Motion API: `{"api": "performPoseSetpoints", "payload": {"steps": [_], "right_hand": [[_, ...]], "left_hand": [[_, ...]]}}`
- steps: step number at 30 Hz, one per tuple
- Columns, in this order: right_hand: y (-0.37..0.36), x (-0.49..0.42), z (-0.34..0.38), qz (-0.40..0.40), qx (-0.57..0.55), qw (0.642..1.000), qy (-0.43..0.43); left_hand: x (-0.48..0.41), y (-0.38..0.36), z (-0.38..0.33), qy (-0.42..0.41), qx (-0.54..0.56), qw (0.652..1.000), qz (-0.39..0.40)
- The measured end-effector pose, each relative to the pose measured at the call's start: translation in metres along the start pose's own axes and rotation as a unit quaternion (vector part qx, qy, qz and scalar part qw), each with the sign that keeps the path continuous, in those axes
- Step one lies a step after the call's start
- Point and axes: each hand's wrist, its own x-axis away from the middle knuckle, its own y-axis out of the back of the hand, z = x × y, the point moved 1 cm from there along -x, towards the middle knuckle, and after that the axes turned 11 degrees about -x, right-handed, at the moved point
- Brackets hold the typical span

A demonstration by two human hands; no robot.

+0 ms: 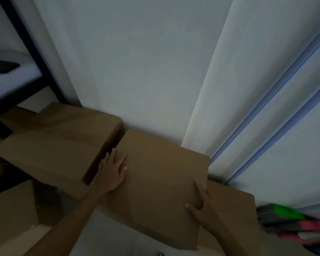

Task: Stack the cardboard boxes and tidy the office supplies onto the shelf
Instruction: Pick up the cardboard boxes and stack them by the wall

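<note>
Atop the cardboard box (155,178), presses flat with straight-fingered left hand (111,172); at its right edge, clasps with right hand (201,202), thumb on top.

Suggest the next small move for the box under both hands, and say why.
Probably nudge the middle box rightward. The left hand lies flat on its top, the right hand grips its right edge, and the lower box juts out on the right, so the two look misaligned.
</note>
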Motion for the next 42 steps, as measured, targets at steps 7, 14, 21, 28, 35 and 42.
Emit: {"api": "performPoseSetpoints", "payload": {"steps": [7,14,21,28,35,42], "right_hand": [[-0.009,-0.035,0.022,0.021,0.022,0.999,0.045],[-0.015,-0.042,0.02,0.007,0.028,0.999,0.044],[-0.01,-0.047,0.028,-0.001,0.041,0.998,0.051],[-0.014,-0.037,0.03,-0.012,0.089,0.995,0.036],[-0.05,0.004,0.084,-0.058,0.18,0.971,0.149],[-0.143,0.067,0.14,-0.021,0.123,0.902,0.412]], "left_hand": [[0.023,-0.01,0.007,-0.009,-0.003,0.999,-0.051],[0.059,-0.028,-0.003,-0.004,0.004,0.991,-0.131],[0.056,-0.019,-0.004,-0.021,0.077,0.973,-0.217],[0.06,-0.023,-0.009,-0.013,0.079,0.983,-0.163],[0.097,0.017,0.003,-0.009,0.107,0.99,-0.091],[0.23,0.042,0.067,0.121,0.144,0.964,-0.187]]}}
